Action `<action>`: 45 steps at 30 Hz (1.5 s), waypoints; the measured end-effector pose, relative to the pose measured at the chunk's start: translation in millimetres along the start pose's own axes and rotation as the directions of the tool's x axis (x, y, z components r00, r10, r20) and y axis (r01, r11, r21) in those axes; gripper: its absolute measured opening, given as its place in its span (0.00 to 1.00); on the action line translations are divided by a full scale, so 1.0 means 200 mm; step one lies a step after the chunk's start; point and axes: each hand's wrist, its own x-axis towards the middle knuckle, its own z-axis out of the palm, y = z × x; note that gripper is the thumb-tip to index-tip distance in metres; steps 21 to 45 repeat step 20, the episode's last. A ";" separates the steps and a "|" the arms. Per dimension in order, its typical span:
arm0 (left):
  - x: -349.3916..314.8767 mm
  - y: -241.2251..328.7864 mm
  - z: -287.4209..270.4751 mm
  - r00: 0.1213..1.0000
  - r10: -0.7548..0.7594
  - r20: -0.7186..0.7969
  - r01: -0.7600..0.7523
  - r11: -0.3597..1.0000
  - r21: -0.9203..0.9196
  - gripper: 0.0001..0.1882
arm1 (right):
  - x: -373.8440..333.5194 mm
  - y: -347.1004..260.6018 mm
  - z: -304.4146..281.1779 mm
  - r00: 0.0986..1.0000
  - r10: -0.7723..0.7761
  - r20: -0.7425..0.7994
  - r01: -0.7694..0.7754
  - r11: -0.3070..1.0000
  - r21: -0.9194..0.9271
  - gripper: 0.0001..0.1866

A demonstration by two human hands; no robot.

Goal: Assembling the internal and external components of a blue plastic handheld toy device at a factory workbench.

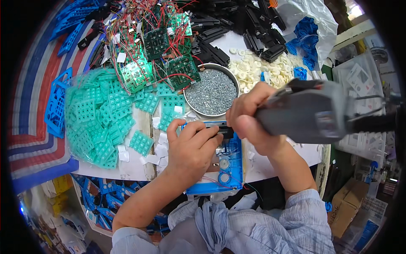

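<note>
In front of me lies a blue plastic housing (236,169) with thin wires and a round clear part inside. My left hand (192,146) reaches over its far left part, fingers bent and fingertips on a black plastic part (227,132) at the housing's far end. My right hand (256,118) is wrapped round a grey power screwdriver (296,112), which lies tilted, its thick body toward the right. The screwdriver's tip is hidden behind my right hand, so I cannot tell whether it touches the black part.
Beyond the housing stands a round metal bowl (234,76) of small screws. Teal rubber keypads (97,114) fill a clear bag at left. Wired green circuit boards (137,74), black plastic parts (264,38) and cream plastic pieces (258,70) lie farther back. Blue housings (101,203) sit below the table's left edge.
</note>
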 end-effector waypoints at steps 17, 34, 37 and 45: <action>0.14 -0.13 -0.08 0.983 -0.052 0.176 0.090 0.973 -0.211 0.21 | 0.11 -0.04 -0.18 0.988 -0.008 -0.157 0.065 0.928 0.366 0.14; 0.13 -0.16 -0.01 0.911 0.099 0.401 -0.095 0.995 -0.030 0.35 | 0.14 -0.19 -0.26 0.932 -0.034 -0.361 0.071 0.993 0.089 0.20; 0.13 -0.16 -0.01 0.911 0.099 0.401 -0.095 0.995 -0.030 0.35 | 0.14 -0.19 -0.26 0.932 -0.034 -0.361 0.071 0.993 0.089 0.20; 0.13 -0.16 -0.01 0.911 0.099 0.401 -0.095 0.995 -0.030 0.35 | 0.14 -0.19 -0.26 0.932 -0.034 -0.361 0.071 0.993 0.089 0.20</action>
